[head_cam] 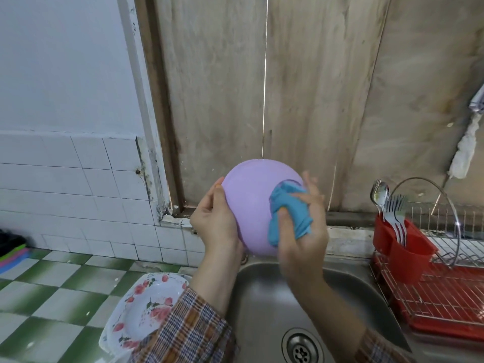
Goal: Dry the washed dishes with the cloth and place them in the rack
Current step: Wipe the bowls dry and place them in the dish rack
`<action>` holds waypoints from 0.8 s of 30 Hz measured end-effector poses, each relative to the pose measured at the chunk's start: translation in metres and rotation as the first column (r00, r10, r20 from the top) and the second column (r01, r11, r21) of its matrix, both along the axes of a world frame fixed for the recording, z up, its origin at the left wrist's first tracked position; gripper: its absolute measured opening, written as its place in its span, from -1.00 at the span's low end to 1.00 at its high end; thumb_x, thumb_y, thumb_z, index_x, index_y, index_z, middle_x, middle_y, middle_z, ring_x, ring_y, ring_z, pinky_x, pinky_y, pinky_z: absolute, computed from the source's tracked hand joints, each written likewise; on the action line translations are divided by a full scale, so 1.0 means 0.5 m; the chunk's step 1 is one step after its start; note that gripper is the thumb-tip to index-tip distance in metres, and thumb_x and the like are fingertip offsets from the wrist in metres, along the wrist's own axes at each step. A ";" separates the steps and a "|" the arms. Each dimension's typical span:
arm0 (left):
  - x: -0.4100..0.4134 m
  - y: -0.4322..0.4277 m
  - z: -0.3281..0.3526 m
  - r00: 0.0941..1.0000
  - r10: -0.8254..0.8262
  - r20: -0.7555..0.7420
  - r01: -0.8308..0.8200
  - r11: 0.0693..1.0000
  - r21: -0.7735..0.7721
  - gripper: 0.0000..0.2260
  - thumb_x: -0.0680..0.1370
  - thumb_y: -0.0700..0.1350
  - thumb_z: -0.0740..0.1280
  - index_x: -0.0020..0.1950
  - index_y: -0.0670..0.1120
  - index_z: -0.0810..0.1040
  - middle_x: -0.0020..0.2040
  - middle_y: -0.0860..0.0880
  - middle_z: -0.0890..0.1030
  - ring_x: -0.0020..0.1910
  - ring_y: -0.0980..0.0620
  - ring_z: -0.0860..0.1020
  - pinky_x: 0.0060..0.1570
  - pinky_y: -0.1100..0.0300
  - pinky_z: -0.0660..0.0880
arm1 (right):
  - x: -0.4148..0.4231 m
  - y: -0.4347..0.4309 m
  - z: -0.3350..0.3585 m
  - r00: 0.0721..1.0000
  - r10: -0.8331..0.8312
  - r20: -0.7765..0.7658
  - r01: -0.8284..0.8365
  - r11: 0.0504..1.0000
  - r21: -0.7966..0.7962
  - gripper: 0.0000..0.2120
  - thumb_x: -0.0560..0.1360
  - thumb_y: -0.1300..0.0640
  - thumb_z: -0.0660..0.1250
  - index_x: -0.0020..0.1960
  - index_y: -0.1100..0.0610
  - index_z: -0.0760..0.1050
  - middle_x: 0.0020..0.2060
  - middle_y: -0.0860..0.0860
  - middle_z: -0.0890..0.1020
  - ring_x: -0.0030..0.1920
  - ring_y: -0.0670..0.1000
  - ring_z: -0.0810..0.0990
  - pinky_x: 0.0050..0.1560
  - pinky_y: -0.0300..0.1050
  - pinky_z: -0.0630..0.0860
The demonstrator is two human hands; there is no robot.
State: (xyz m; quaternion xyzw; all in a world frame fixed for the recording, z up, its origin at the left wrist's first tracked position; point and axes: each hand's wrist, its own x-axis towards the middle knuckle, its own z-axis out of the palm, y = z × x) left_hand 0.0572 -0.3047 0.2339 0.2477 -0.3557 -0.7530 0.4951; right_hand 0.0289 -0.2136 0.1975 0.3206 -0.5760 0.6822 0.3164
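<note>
**Purple bowl being wiped over the sink**

The person is holding a purple bowl [251,205] up in the air above the steel sink [262,297], with its rounded outside facing the camera. The left hand [214,221] is gripping the bowl's left edge, its fingers curling round the rim. The right hand [303,231] is bunching a blue cloth [288,213] against the bowl's right side, the thumb pressing on the cloth and the fingers wrapping round its far side. Plaid sleeves are covering both forearms.

To the right of the sink, the red dish rack [445,297] is standing with a red cutlery holder [408,255] at its near corner; forks [395,213] and a spoon [379,195] are standing upright in it. A flowered plate [146,305] is lying on the green-and-white checked table [52,284] just left of the sink, partly hidden by the left sleeve.
</note>
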 end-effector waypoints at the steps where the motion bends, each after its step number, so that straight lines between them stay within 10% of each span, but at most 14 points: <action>1: 0.000 -0.010 0.002 1.000 -0.008 -0.007 0.008 0.999 0.048 -0.86 0.56 -0.21 0.34 0.05 -0.17 0.67 -0.23 0.04 0.68 -0.27 0.09 0.61 -0.21 0.20 0.60 | 0.005 -0.001 -0.014 0.993 -0.014 -0.119 0.021 0.998 0.058 -0.76 0.50 0.11 0.26 0.16 -0.05 0.44 0.42 0.09 0.39 0.48 0.12 0.30 0.47 0.09 0.19; 5: -0.008 -0.037 -0.010 0.954 -0.296 -0.049 0.299 0.920 0.254 -0.69 0.48 -0.02 0.42 0.18 -0.11 0.64 0.03 -0.07 0.70 0.02 -0.12 0.66 0.04 -0.10 0.60 | -0.003 0.011 -0.054 0.951 -0.042 -0.305 0.059 0.997 0.049 -0.73 0.50 0.13 0.28 0.17 0.19 0.43 0.43 0.29 0.32 0.49 0.27 0.23 0.45 0.33 0.15; 9: -0.012 -0.018 -0.029 0.899 -0.427 -0.100 0.438 0.874 0.212 -0.63 0.51 0.03 0.38 0.28 -0.07 0.59 0.20 -0.09 0.64 0.19 -0.13 0.59 0.20 -0.18 0.51 | 0.012 0.016 -0.025 0.975 0.096 0.200 -0.024 0.943 -0.333 -0.66 0.46 0.00 0.25 0.20 0.06 0.45 0.41 0.18 0.39 0.34 -0.08 0.46 0.26 -0.17 0.45; 13: -0.003 -0.016 -0.028 0.907 -0.402 -0.126 0.417 0.899 0.133 -0.73 0.52 -0.02 0.39 0.18 -0.09 0.64 0.10 -0.03 0.67 0.07 -0.06 0.64 0.10 -0.03 0.57 | -0.040 0.042 0.053 0.763 0.377 0.524 0.036 0.785 -0.618 -0.86 0.51 0.07 0.29 -0.08 0.09 0.59 -0.24 -0.09 0.67 -0.22 -0.12 0.62 -0.16 -0.20 0.52; 17: 0.020 -0.012 0.002 0.970 -0.243 -0.029 0.238 0.964 -0.117 -0.87 0.58 -0.14 0.35 -0.01 -0.13 0.68 -0.09 0.01 0.71 -0.10 0.04 0.61 -0.05 0.07 0.55 | -0.098 0.063 0.088 0.602 0.578 0.550 -0.189 0.773 -0.606 -0.69 0.29 0.03 0.38 -0.05 0.19 0.61 -0.11 0.12 0.63 -0.11 0.09 0.59 -0.06 -0.04 0.53; 24: 0.043 0.011 0.020 0.994 -0.088 0.071 0.113 0.796 -0.594 -0.79 0.57 -0.23 0.34 -0.12 0.06 0.66 -0.22 0.22 0.68 -0.17 0.29 0.61 -0.07 0.35 0.52 | -0.038 0.051 0.089 0.873 0.353 0.338 -0.293 0.932 -0.215 -0.83 0.44 0.13 0.31 -0.06 0.11 0.65 -0.12 -0.10 0.70 -0.03 -0.13 0.64 0.01 -0.24 0.52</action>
